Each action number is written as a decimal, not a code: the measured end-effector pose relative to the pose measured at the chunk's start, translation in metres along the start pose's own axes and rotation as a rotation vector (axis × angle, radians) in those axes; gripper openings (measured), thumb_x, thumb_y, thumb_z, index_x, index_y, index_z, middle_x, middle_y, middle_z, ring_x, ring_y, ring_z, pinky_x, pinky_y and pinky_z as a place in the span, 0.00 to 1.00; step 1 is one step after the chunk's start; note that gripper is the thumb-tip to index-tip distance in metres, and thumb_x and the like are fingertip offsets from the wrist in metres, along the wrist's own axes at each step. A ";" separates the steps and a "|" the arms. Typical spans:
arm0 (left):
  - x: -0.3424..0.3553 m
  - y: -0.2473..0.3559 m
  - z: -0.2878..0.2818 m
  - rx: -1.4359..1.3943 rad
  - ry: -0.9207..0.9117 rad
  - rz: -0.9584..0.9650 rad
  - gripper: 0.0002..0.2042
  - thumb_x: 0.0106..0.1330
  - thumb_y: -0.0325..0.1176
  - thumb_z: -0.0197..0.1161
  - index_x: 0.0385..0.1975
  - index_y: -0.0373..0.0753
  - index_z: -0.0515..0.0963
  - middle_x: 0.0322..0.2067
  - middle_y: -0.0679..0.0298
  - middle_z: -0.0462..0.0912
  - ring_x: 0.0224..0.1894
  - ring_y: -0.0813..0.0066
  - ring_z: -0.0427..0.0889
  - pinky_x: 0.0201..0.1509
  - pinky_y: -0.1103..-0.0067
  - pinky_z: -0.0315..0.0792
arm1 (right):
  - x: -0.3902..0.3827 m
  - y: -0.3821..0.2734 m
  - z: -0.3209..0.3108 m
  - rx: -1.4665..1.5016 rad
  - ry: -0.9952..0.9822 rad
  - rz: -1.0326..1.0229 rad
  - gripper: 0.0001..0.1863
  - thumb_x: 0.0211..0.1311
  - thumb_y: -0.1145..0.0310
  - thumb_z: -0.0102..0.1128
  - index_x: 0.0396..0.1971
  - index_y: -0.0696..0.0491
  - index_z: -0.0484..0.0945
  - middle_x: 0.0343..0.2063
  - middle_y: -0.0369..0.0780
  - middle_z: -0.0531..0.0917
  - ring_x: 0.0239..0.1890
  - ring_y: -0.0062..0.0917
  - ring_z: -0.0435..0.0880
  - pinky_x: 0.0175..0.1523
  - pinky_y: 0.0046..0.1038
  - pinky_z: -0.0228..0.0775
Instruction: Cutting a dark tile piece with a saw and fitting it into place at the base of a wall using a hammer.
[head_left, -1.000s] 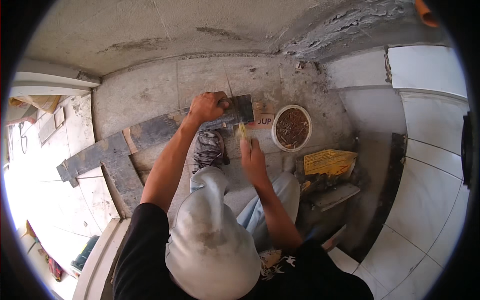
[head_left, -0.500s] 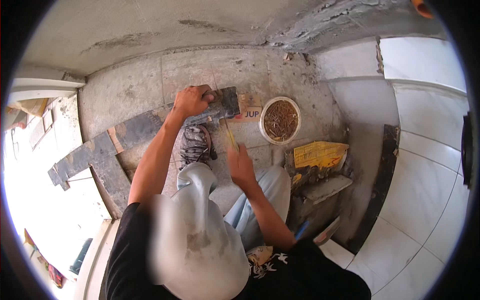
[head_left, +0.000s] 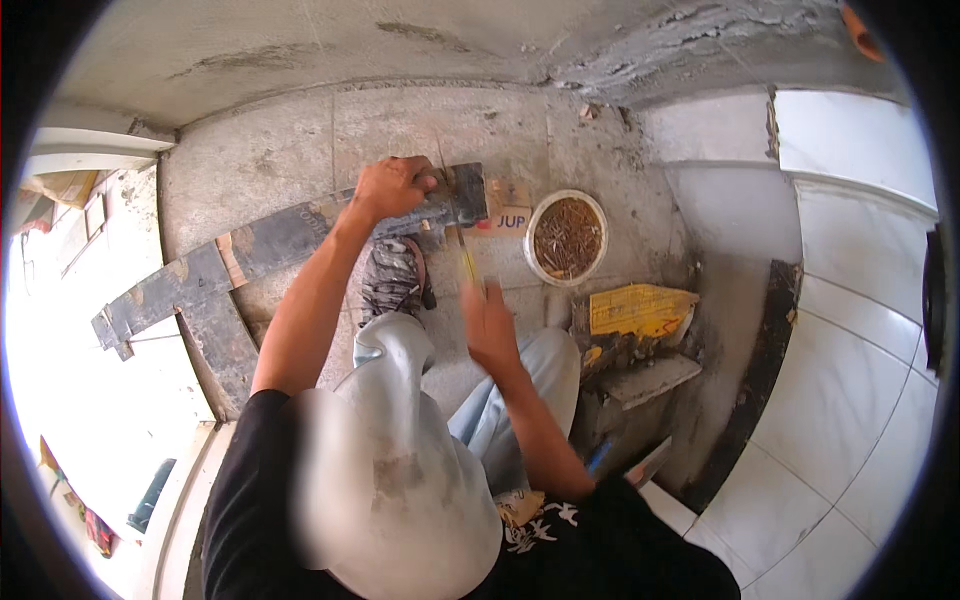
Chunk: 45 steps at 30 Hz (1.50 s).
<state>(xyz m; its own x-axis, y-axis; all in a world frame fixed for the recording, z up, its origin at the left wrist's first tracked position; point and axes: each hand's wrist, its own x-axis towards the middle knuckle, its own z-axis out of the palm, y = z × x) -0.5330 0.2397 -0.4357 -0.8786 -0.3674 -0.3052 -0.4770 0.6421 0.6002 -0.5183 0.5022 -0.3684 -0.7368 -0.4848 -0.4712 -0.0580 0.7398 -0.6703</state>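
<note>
A long, dark-stained wooden board [head_left: 270, 244] lies slantwise in front of me. My left hand [head_left: 393, 187] is curled over it near its right end, gripping and pressing it. Below that end, my right hand [head_left: 489, 325] is closed around the handle of a thin saw [head_left: 468, 262], whose yellowish part shows above the fist. The narrow blade is seen nearly edge-on and crosses the board just right of my left hand. My foot in a dark patterned shoe [head_left: 392, 278] is beside the board's near edge.
A white tub [head_left: 536, 262] of brown nail-like pieces stands right of the board, beside a flat piece of printed cardboard [head_left: 509, 221]. Farther right are a torn yellow package [head_left: 640, 310], a grey slab [head_left: 652, 379] and a dark plank [head_left: 745, 400]. Another dark board [head_left: 220, 345] lies at left.
The whole view has shifted slightly. My right hand and the saw have moved only a little against the board; my left hand keeps its place on it.
</note>
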 end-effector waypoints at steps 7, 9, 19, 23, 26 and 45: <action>0.003 0.018 -0.004 -0.066 -0.002 0.062 0.14 0.62 0.45 0.60 0.45 0.48 0.78 0.39 0.54 0.83 0.45 0.50 0.80 0.45 0.59 0.73 | -0.002 0.018 -0.014 -0.112 0.034 -0.030 0.25 0.70 0.49 0.46 0.43 0.60 0.68 0.28 0.61 0.79 0.39 0.62 0.77 0.38 0.51 0.70; 0.000 0.007 -0.003 -0.025 0.011 0.026 0.15 0.62 0.45 0.60 0.46 0.49 0.78 0.40 0.54 0.83 0.45 0.50 0.80 0.46 0.59 0.73 | 0.053 -0.010 0.008 0.023 0.099 -0.124 0.24 0.71 0.51 0.43 0.43 0.60 0.70 0.30 0.57 0.79 0.36 0.56 0.79 0.41 0.41 0.70; -0.002 -0.001 -0.003 -0.033 0.012 0.015 0.14 0.63 0.45 0.59 0.45 0.48 0.79 0.39 0.54 0.84 0.45 0.50 0.81 0.46 0.60 0.73 | -0.069 -0.008 -0.038 -0.015 -0.031 0.119 0.25 0.71 0.50 0.43 0.46 0.61 0.68 0.31 0.60 0.79 0.38 0.57 0.79 0.38 0.47 0.70; -0.005 0.004 -0.006 -0.087 0.009 0.092 0.14 0.63 0.46 0.59 0.43 0.47 0.79 0.38 0.53 0.83 0.45 0.50 0.80 0.46 0.61 0.74 | 0.018 0.004 -0.005 -0.214 0.064 -0.337 0.21 0.72 0.53 0.44 0.42 0.60 0.66 0.27 0.64 0.78 0.33 0.60 0.78 0.32 0.53 0.68; 0.001 0.003 -0.004 -0.084 0.023 0.096 0.14 0.63 0.45 0.59 0.43 0.46 0.79 0.38 0.53 0.83 0.44 0.49 0.80 0.45 0.60 0.73 | 0.063 -0.016 0.011 0.049 0.094 -0.187 0.20 0.72 0.54 0.44 0.42 0.60 0.66 0.28 0.63 0.78 0.34 0.60 0.78 0.33 0.54 0.67; 0.004 -0.027 0.011 -0.034 0.044 0.053 0.14 0.62 0.46 0.59 0.43 0.47 0.79 0.36 0.53 0.84 0.44 0.50 0.81 0.45 0.61 0.73 | -0.008 0.006 0.006 0.159 -0.056 0.096 0.22 0.71 0.52 0.44 0.44 0.59 0.68 0.31 0.60 0.79 0.39 0.58 0.78 0.39 0.46 0.69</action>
<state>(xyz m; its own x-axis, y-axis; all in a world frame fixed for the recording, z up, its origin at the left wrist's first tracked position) -0.5244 0.2288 -0.4614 -0.9001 -0.3633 -0.2405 -0.4285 0.6383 0.6395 -0.5086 0.5082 -0.3719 -0.6951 -0.4438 -0.5657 0.1211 0.7033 -0.7005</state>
